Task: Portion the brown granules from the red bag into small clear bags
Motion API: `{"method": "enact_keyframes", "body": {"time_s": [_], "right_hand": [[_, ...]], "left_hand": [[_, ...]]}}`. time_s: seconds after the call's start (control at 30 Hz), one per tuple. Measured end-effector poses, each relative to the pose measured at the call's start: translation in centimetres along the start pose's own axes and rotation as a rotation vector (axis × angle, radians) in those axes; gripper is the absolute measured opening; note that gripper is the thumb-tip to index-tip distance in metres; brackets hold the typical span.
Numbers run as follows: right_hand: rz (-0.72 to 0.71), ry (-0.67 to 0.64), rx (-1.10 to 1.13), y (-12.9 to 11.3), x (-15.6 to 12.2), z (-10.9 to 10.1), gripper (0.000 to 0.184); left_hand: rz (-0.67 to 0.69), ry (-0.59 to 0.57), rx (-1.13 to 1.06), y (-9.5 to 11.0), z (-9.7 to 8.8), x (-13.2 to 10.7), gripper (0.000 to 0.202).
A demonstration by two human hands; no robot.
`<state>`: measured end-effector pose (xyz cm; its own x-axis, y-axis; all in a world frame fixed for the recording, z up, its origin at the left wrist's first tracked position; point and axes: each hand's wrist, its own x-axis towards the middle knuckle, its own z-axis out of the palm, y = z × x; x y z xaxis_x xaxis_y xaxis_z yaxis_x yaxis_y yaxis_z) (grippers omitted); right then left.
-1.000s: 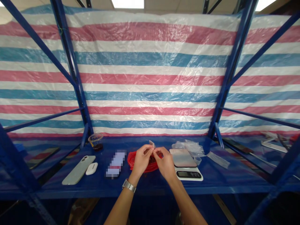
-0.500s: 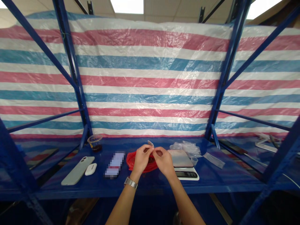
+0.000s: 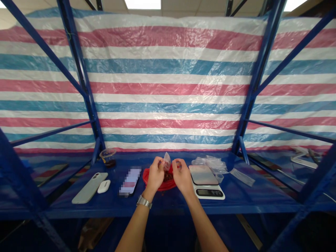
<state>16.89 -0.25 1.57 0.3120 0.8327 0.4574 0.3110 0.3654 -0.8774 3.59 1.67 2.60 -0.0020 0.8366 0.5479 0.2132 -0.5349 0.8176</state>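
Drawing apart since the earlier frame: left hand (image 3: 155, 174) narrowly pinching a small clear plastic bag (image 3: 167, 161) above a red plastic bag (image 3: 164, 187) mid-way along the blue steel shelf (image 3: 78, 210); right hand (image 3: 183, 177) curling just beside, grip unclear. Risk: loosening pinch dropping the small bag onto the dark contents (image 3: 168, 176).

Bright, even indoor light from overhead ceiling panels (image 3: 143, 3), blown out to white at the top edge; a second panel (image 3: 295, 4) clipped in the upper right corner. Soft glare along the creases of the plastic tarpaulin (image 3: 168, 84), strongest upper middle. Shadows faint on the blue shelf (image 3: 168, 206); deep dark beneath it along the bottom of the frame. Wide-angle bowing at the edges: blue steel uprights (image 3: 78, 70) lean inward. Pixelated blur patch (image 3: 130, 181) left of centre, low. Small items slightly soft.
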Motion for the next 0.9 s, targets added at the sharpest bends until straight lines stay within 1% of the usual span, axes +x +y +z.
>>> {"method": "enact_keyframes", "body": {"time_s": [0.07,0.13,0.2,0.27,0.33,0.4,0.43,0.5,0.53,0.6,0.67,0.73,0.8,0.9], "right_hand": [[0.128,-0.039,0.063,0.7,-0.1,0.4,0.047],[0.267,-0.076,0.179,1.3,0.0,1.0,0.057],[0.332,-0.059,0.334,1.6,0.2,1.5,0.066],[0.317,0.002,0.469,1.6,0.4,2.0,0.072],[0.27,0.066,0.521,1.5,0.6,2.2,0.072],[0.224,0.114,0.472,1.6,0.8,2.2,0.069],[0.199,0.13,0.426,1.8,0.8,2.2,0.067],[0.159,0.141,0.331,2.2,0.9,2.2,0.061],[0.15,0.134,0.29,2.5,0.9,2.1,0.059],[0.143,0.112,0.228,2.8,0.8,2.1,0.053],[0.134,0.071,0.183,2.7,0.6,2.1,0.045],[0.114,0.019,0.162,2.2,0.5,2.1,0.037],[0.094,-0.017,0.133,1.6,0.3,2.0,0.03],[0.076,-0.026,0.094,0.8,0.2,1.5,0.026]], "left_hand": [[0.008,0.013,-0.018,-0.5,0.1,0.0,0.013],[0.017,0.01,-0.032,-0.9,0.1,0.0,0.015],[0.021,0.002,-0.037,-1.3,0.1,0.0,0.018],[0.014,0.001,-0.028,-1.7,-0.1,0.0,0.019],[-0.008,0.018,-0.007,-2.2,-0.3,-0.1,0.016],[-0.036,0.079,0.054,-2.5,-0.4,-0.4,0.011],[-0.044,0.117,0.104,-2.6,-0.4,-0.7,0.014],[-0.03,0.189,0.28,-2.6,-0.2,-1.3,0.027],[-0.001,0.171,0.367,-2.5,0.0,-1.6,0.035],[0.052,0.064,0.515,-2.2,0.7,-2.3,0.053],[0.034,0.011,0.598,-1.9,1.4,-2.7,0.064],[-0.003,-0.018,0.635,-1.8,2.0,-2.9,0.064],[-0.034,-0.033,0.639,-1.9,2.4,-2.8,0.057],[-0.045,-0.013,0.619,-2.1,2.6,-2.4,0.052]]}}
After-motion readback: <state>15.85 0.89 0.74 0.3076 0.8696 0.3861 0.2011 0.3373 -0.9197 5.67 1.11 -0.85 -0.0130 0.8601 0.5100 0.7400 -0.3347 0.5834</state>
